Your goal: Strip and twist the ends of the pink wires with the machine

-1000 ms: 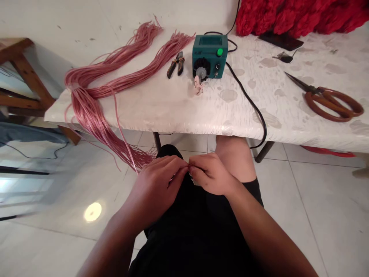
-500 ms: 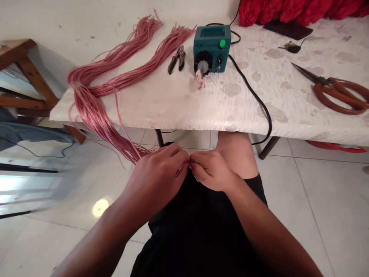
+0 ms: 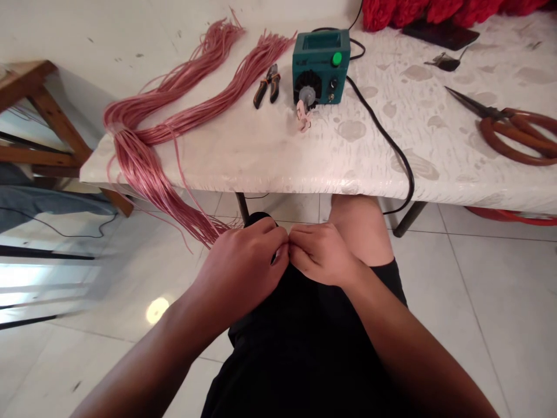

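My left hand [image 3: 250,258] and my right hand [image 3: 319,252] meet above my lap, thumbs and fingers pinched together at the tips. Whatever they pinch is hidden or too small to make out. Beside my left hand hang the loose ends of a bundle of pink cords [image 3: 152,180], which drapes over the table's front edge. Beyond the hands, on the table, stands a small green motor device [image 3: 319,69] with a pale pink piece [image 3: 303,116] on its shaft.
Pliers [image 3: 267,87] lie left of the device on the covered table [image 3: 270,157]. To the right are large scissors [image 3: 513,130], a dark phone-like slab [image 3: 439,35] and red fabric flowers [image 3: 404,11]. A black cable [image 3: 387,133] droops over the front edge. A wooden stool [image 3: 61,116] stands at left.
The view has shifted slightly. My hands stay together at the fingertips, with my right hand's fingers a little more closed against the left.
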The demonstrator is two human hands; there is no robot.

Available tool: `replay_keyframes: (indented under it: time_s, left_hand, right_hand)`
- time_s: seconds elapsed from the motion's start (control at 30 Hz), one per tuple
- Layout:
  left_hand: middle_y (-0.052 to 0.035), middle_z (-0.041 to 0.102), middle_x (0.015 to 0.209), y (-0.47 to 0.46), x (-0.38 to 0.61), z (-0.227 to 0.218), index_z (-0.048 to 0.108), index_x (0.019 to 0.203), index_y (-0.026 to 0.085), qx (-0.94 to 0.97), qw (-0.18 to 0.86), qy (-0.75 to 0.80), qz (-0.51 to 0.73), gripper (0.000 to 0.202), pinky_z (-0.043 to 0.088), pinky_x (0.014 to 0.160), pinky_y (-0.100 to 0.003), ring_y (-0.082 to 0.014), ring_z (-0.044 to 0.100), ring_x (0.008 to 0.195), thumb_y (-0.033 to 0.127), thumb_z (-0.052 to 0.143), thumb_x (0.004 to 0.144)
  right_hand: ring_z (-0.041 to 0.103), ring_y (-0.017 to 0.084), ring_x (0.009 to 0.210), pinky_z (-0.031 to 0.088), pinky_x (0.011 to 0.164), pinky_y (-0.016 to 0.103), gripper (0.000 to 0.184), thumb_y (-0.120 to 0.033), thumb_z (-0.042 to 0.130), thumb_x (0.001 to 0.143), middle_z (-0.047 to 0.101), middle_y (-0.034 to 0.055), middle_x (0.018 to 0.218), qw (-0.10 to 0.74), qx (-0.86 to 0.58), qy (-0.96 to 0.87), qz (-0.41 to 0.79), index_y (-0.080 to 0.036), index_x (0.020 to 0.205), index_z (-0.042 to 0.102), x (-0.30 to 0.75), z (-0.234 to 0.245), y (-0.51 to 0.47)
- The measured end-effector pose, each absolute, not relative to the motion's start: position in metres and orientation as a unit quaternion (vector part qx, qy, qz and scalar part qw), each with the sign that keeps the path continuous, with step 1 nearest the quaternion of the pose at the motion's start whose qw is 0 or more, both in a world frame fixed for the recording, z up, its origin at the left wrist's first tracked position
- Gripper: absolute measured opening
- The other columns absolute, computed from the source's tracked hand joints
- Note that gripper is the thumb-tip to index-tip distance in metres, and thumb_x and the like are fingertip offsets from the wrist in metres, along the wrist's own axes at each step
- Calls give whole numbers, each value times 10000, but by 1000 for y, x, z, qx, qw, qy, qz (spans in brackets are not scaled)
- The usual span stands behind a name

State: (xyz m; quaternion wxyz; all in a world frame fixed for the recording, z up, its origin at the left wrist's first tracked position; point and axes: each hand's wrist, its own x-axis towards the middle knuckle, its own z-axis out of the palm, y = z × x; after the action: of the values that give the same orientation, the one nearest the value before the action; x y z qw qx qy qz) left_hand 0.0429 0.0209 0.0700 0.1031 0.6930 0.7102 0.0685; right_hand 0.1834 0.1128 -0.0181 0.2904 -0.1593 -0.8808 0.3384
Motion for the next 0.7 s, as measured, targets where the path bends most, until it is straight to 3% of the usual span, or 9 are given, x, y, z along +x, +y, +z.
replay_keyframes:
  time_s: [0.23, 0.43, 0.7]
  left_hand:
    - [0, 610, 794, 24, 43, 73, 693, 838, 180, 699, 77, 709, 52, 185, 388, 593, -321, -163, 588, 663, 165, 522, 907]
    - [20, 559, 689, 27, 43, 73, 622, 696, 178, 687, 127, 710, 82, 173, 390, 596, -299, -134, 537, 634, 146, 554, 851]
    - [5, 601, 724, 29, 39, 75, 640, 753, 185, 688, 118, 714, 46, 153, 371, 603, -322, -153, 545, 651, 196, 547, 874]
  right_hand:
    - [434, 105, 602, 229, 554, 302, 238, -202, 419, 929, 489, -21, 685, 293, -165, -884, 325, -187, 695, 461, 184, -19, 112]
    - [458, 108, 605, 217, 539, 305, 269, -218, 416, 942, 536, -11, 704, 294, -144, -895, 303, -177, 694, 512, 186, -20, 113]
    - [488, 115, 607, 199, 539, 313, 289, -255, 423, 970, 579, -11, 717, 266, -162, -908, 281, -182, 720, 548, 183, -21, 113]
